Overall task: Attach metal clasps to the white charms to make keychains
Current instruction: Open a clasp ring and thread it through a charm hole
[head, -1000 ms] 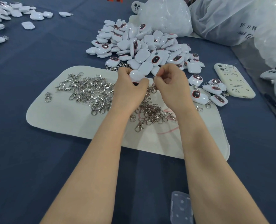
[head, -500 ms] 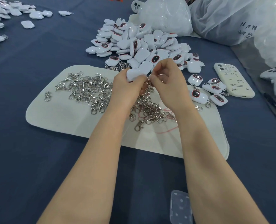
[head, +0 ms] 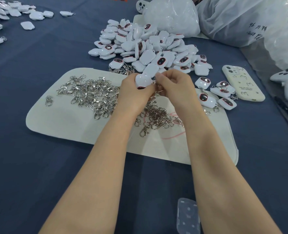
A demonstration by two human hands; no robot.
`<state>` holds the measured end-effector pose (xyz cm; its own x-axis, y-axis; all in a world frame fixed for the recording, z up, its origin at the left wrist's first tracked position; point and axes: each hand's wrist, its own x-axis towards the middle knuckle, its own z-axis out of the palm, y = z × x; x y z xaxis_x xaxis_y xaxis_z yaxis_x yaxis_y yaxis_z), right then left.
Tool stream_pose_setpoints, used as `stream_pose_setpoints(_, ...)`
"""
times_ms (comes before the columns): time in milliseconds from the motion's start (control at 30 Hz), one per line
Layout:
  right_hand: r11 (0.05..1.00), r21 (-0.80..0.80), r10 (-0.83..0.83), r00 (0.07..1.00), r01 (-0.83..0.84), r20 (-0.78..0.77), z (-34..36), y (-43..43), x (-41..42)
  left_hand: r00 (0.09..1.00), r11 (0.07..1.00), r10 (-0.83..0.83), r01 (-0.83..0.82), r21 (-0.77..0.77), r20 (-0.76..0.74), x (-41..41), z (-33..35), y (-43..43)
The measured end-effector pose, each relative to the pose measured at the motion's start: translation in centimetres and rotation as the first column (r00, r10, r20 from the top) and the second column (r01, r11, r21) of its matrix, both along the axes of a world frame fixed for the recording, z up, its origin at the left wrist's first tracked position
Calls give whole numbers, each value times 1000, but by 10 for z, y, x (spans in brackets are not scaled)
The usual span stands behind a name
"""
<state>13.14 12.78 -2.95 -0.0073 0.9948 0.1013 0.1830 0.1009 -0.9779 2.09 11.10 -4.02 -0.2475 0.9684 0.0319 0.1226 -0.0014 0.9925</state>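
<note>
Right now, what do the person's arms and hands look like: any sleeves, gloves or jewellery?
The left forearm and right forearm are bare down to the frame's lower edge; no sleeve shows. The left hand and right hand wear no gloves. No watch, bracelet or ring is visible, and there are no markings.

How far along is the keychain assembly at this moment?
Done: a few charms with clasps attached lie at the right, beside the phone. In hand: the left hand holds a white charm while the right hand pinches a clasp at its edge. Left: a big pile of charms and many loose clasps on the mat. Most remains.
</note>
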Motion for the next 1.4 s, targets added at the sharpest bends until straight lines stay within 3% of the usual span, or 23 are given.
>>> stream_pose_setpoints(100, 995, -102, -1, 993, -11, -114, 0, 2, 3, 999, 1000, 8, -7, 27, -42, -1, 0, 0)
stream_pose_setpoints(267, 995, -104, 18, 997, -10, 76, -3, 4, 8, 997, 998, 33, -29, 63, -64, -1, -2, 2)
stream_pose_setpoints(400, 999, -13, 32, 988, -30, 152, -1, 3, 9, 984, 995, 35, -19, 94, -177, -2, -4, 4)
stream_pose_setpoints(600, 994, 97, 17, 970, -42, 244, 0, 2, 6, 973, 994, 43, -17, 111, -228, -2, -4, 3)
stream_pose_setpoints(667, 997, 82, -17, 979, 0, 202, -1, 3, 7, 961, 992, 56, -23, 125, -272, -2, -4, 3)
stream_pose_setpoints(800, 999, -46, -12, 999, 10, -38, -2, 3, 7, 927, 988, 73, -18, 152, -367, 0, -3, 1)
stream_pose_setpoints(900, 997, -74, -8, 998, 3, -66, -2, 3, 6, 944, 992, 67, -29, 122, -323, 0, -3, 1)
stream_pose_setpoints(1067, 1000, -10, -11, 997, 12, 76, 1, 1, 5, 974, 988, 89, -60, 144, -207, 0, 0, 1)
stream_pose_setpoints(1233, 998, 66, 2, 957, -23, 291, 4, 1, 3, 975, 981, 96, -59, 185, -198, -1, 0, 3)
stream_pose_setpoints(1400, 995, 93, 6, 950, -37, 312, 5, 1, 3, 973, 976, 125, -86, 198, -193, -2, -1, 4)
